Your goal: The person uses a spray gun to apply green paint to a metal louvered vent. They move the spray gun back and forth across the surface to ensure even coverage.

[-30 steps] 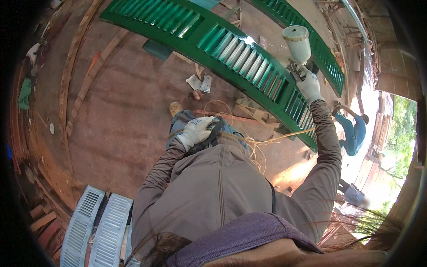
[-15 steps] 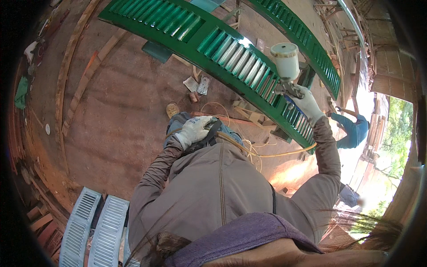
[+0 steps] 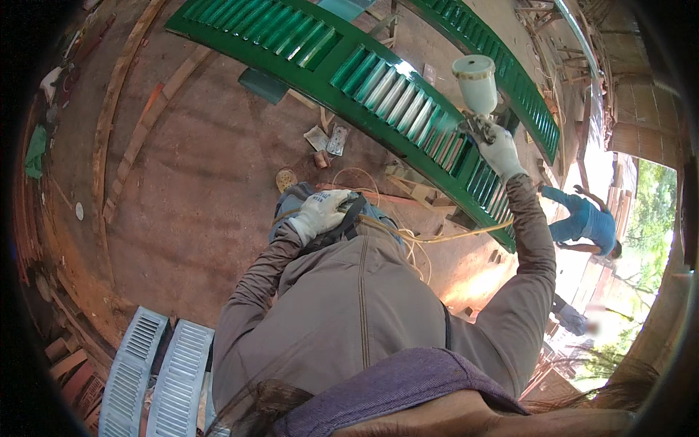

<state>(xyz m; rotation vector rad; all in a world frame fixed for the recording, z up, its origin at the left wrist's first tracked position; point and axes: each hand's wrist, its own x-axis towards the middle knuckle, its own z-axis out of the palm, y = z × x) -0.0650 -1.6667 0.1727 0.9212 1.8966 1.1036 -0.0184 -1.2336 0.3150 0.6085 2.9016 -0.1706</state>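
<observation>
My gloved right hand (image 3: 501, 151) is wrapped round a paint spray gun (image 3: 478, 128), which has a whitish cup (image 3: 477, 84) on top. Pale mist leaves its nozzle toward the slats of a long louvred shutter panel (image 3: 328, 69). The panel's frame is wet green; some slats near the nozzle still show pale or brownish between green ones. At my waist, my gloved left hand (image 3: 320, 213) is closed on a yellow air hose (image 3: 466, 234), beside a dark strap (image 3: 351, 218). The hose runs right, toward my right forearm.
Another green louvred panel (image 3: 502, 73) lies beyond. Pale unpainted louvred panels (image 3: 178, 379) stand at lower left. A wooden trestle (image 3: 419, 191) and a can (image 3: 321, 160) are near the green panel. A person in blue (image 3: 586, 222) bends at the right. Long boards (image 3: 120, 109) lie left.
The spray gun has moved slightly right and down, and mist now shows at its nozzle. The hose has shifted. The person in blue has changed posture.
</observation>
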